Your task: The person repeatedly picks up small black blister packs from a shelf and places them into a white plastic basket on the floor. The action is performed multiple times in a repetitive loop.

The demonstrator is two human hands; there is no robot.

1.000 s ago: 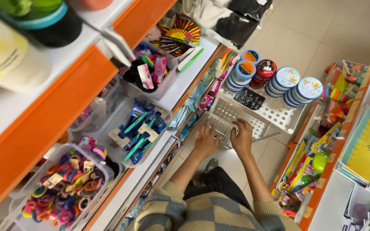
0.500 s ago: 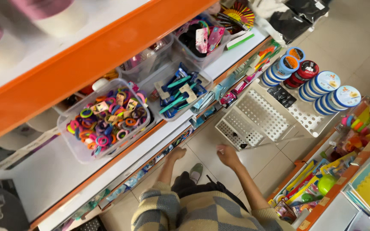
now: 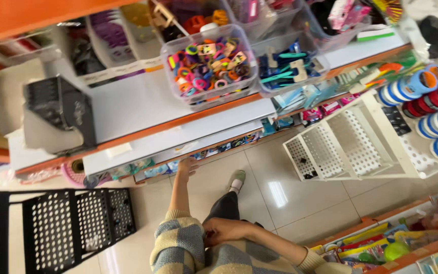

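Fingers point(image 3: 192, 163) of the left hand point(image 3: 187, 167) are spread loosely and hold nothing. Their tips are at the front edge of the long white lower shelf point(image 3: 178, 142), just above a row of small coloured packets point(image 3: 148, 170) tucked beneath it at floor level. The right hand point(image 3: 221, 231) lies near the body against the blue-and-cream checked knitted sweater point(image 3: 178, 248), fingers curled. Whether it holds anything cannot be told.

A low reach like this seems best made with the arm straight and the fingertips sliding along the shelf lip rather than pushing into the packets, which look easy to knock loose. The foot in a pale shoe point(image 3: 238, 177) planted near the shelf gives balance.

On the far shelf, a clear plastic tub point(image 3: 171, 53) is heaped with multicoloured hair ties. Just to its right, a second clear plastic tub point(image 3: 264, 83) holds teal and blue combs and clips. On the tiled floor to the right, a white perforated plastic basket point(image 3: 345, 147) stands almost empty, with only a small dark item in its near corner. Beside it on the right are stacks of blue and red tape rolls point(image 3: 432, 101). A black perforated plastic crate point(image 3: 72, 223) stands on the near left.
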